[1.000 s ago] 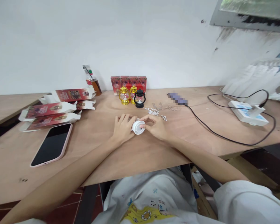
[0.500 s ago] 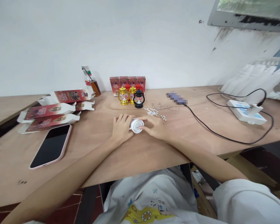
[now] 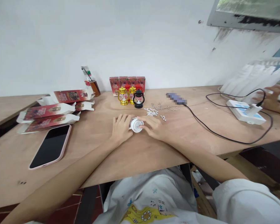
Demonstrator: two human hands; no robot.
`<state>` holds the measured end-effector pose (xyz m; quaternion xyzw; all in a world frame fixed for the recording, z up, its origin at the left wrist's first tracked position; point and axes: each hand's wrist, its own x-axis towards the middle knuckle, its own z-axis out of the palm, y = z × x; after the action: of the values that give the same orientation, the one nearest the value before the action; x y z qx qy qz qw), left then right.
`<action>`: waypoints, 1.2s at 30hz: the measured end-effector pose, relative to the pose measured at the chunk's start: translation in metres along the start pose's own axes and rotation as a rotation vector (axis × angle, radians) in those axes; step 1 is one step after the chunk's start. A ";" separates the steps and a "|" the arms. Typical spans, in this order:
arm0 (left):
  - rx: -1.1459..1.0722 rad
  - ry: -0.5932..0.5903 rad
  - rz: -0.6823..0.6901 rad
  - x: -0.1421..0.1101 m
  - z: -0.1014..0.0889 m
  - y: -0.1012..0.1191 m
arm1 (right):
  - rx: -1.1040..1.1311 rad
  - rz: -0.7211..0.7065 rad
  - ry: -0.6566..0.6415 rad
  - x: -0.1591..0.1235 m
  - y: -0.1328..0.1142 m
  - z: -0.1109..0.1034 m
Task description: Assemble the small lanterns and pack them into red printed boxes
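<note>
A small white lantern (image 3: pixel 137 125) lies tipped over at the middle of the table, its round base turned towards me. My left hand (image 3: pixel 121 128) is wrapped round its body from the left. From the other side, my right hand (image 3: pixel 155 127) grips it, the thumb against the base and the fingers curled along the far rim. Most of the lantern's body is hidden behind my hands. Just beyond are small white pieces (image 3: pixel 151 112), several round silvery button cells (image 3: pixel 163 118) and a heap of thin wire-like bits (image 3: pixel 157 106).
Gold lanterns (image 3: pixel 123 97), a black lantern (image 3: pixel 138 99) and red boxes (image 3: pixel 114 85) stand by the wall. Opened cartons (image 3: pixel 46 112) and a phone (image 3: pixel 50 145) lie left. Right are a cabled purple device (image 3: pixel 176 98), a power strip (image 3: pixel 246 112), white bags (image 3: pixel 245 81) and another person's hand (image 3: pixel 272 99).
Another person's hand has come into view at the right edge, beside the white bags. My hands keep hold of the lantern, with only a slight shift of the right hand.
</note>
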<state>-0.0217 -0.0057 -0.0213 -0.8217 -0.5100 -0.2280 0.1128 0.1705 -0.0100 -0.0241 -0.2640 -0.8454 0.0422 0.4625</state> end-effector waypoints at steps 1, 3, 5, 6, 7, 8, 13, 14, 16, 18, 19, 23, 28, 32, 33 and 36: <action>0.001 -0.008 -0.008 0.000 0.001 0.000 | -0.004 0.001 0.001 -0.001 0.001 0.001; 0.006 -0.025 -0.027 0.000 0.002 -0.001 | -0.014 0.001 0.006 -0.002 0.002 0.001; 0.012 -0.041 -0.039 0.000 0.003 0.000 | -0.020 -0.013 0.018 -0.002 0.003 0.002; 0.016 -0.049 -0.040 0.001 0.002 0.000 | -0.023 -0.023 0.022 -0.003 0.003 0.002; 0.019 -0.054 -0.040 0.001 0.002 0.000 | -0.028 -0.029 0.025 -0.003 0.003 0.002; 0.021 -0.057 -0.040 0.001 0.001 0.000 | -0.034 -0.032 0.025 -0.002 0.003 0.002; 0.022 -0.055 -0.033 0.001 0.000 0.001 | -0.039 -0.056 0.038 -0.002 0.002 0.002; 0.022 -0.054 -0.030 0.000 0.000 0.000 | -0.038 -0.065 0.043 -0.002 0.001 0.002; 0.023 -0.052 -0.025 0.000 0.000 0.000 | -0.043 -0.064 0.039 -0.001 0.001 0.001; 0.025 -0.052 -0.023 0.001 0.001 0.000 | -0.048 -0.043 0.018 -0.001 0.001 0.001; 0.027 -0.053 -0.024 0.001 0.002 0.000 | -0.048 -0.033 0.009 -0.001 0.001 0.001; 0.034 -0.058 -0.030 0.001 0.001 0.000 | -0.062 -0.034 0.003 -0.002 0.000 0.001; 0.021 -0.028 -0.009 0.000 -0.001 0.001 | -0.090 -0.099 0.013 0.000 0.001 -0.001; 0.006 0.006 0.008 0.000 -0.002 0.002 | -0.134 -0.157 0.014 0.003 0.000 -0.005; 0.004 0.011 0.012 0.000 -0.002 0.002 | -0.154 -0.161 0.012 0.003 -0.001 -0.006; -0.005 0.017 0.026 0.000 0.000 0.001 | -0.213 -0.146 0.035 0.003 0.000 -0.008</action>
<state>-0.0204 -0.0063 -0.0208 -0.8265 -0.4978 -0.2349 0.1179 0.1755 -0.0104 -0.0172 -0.2498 -0.8539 -0.0862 0.4484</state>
